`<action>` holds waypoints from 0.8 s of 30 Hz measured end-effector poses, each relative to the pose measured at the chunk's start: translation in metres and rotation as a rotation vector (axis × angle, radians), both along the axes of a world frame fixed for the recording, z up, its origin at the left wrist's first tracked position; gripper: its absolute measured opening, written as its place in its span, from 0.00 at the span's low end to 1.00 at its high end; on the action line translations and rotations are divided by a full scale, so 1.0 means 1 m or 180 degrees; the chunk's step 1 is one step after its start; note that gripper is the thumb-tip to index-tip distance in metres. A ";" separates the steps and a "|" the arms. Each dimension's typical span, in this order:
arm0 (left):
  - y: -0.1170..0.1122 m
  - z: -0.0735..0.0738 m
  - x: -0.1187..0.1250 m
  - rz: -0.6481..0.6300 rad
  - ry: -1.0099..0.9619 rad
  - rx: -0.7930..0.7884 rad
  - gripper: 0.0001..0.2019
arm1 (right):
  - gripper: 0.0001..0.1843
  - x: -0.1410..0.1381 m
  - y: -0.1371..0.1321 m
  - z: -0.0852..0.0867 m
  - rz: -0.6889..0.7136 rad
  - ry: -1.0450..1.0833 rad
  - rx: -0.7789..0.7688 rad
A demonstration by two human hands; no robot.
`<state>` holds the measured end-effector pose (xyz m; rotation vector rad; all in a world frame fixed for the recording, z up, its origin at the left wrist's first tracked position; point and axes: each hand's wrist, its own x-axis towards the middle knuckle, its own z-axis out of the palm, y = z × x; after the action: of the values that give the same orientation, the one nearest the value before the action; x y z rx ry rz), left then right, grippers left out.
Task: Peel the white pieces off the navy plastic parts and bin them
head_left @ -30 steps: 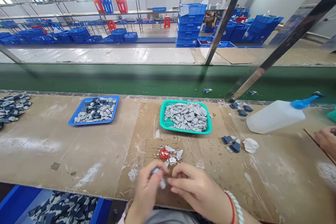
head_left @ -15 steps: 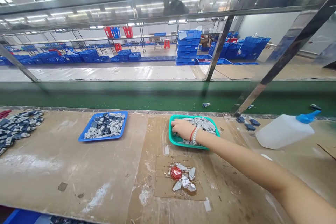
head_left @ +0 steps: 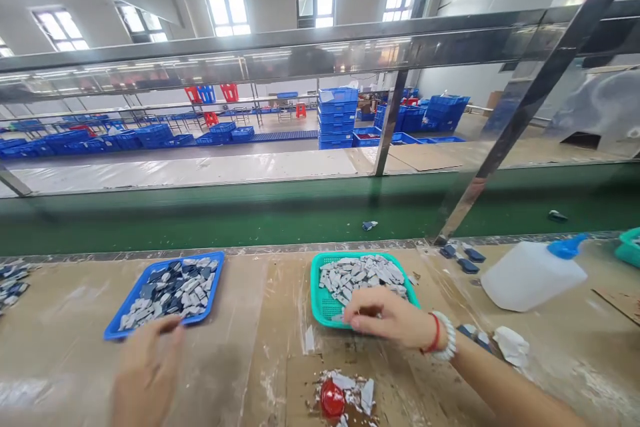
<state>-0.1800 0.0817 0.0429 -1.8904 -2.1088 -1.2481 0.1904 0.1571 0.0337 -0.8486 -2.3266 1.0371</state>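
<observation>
My right hand (head_left: pixel 387 317) rests on the front rim of a teal basket (head_left: pixel 317 295) full of grey parts (head_left: pixel 363 273). Its fingers are curled together and pressed down; what they hold is hidden. A red cord and a white bead bracelet (head_left: pixel 443 337) circle that wrist. My left hand (head_left: pixel 146 368) is blurred by motion, with its fingertips at the front edge of a blue tray (head_left: pixel 125 300) that holds mixed grey and dark blue parts (head_left: pixel 170 288). A red round cap (head_left: pixel 331 400) and a few grey parts (head_left: pixel 359 388) lie on the cardboard near me.
A white bottle with a blue nozzle (head_left: pixel 533 275) lies on its side to the right. Loose dark blue parts (head_left: pixel 467 260) and a white scrap (head_left: pixel 510 345) lie near it. A green conveyor belt (head_left: pixel 280 220) runs behind the bench. Slanted steel posts (head_left: pixel 493 160) rise at the right.
My right hand has drawn back from deep in the teal basket to its front rim. My left hand has come into view by the blue tray. The view has tilted upward.
</observation>
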 end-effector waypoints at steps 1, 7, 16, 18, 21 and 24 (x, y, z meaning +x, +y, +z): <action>0.029 0.003 0.018 -0.0484 0.0379 0.0003 0.15 | 0.12 0.008 -0.010 0.000 -0.0005 0.0448 -0.0631; 0.205 0.013 0.184 -0.2388 0.1395 -0.0680 0.08 | 0.25 0.048 -0.050 -0.026 -0.0341 0.1894 -0.2679; 0.278 -0.001 0.268 -0.2540 0.1565 -0.1017 0.16 | 0.10 0.062 -0.080 -0.076 -0.1673 0.1994 -0.1676; 0.284 -0.007 0.266 -0.2525 0.1529 -0.1144 0.15 | 0.11 0.058 -0.090 -0.077 -0.2073 0.2040 -0.1726; 0.282 -0.012 0.251 -0.2449 0.1412 -0.1246 0.13 | 0.08 0.053 -0.103 -0.069 -0.2330 0.1730 -0.1558; 0.254 -0.003 0.216 -0.2279 0.1132 -0.1026 0.13 | 0.08 0.047 -0.114 -0.060 -0.2099 0.1172 -0.0840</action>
<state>0.0363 0.3357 0.0395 -2.8963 -1.5614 -0.5453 0.2373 0.0428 -0.0262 -1.2813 -1.4641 1.0860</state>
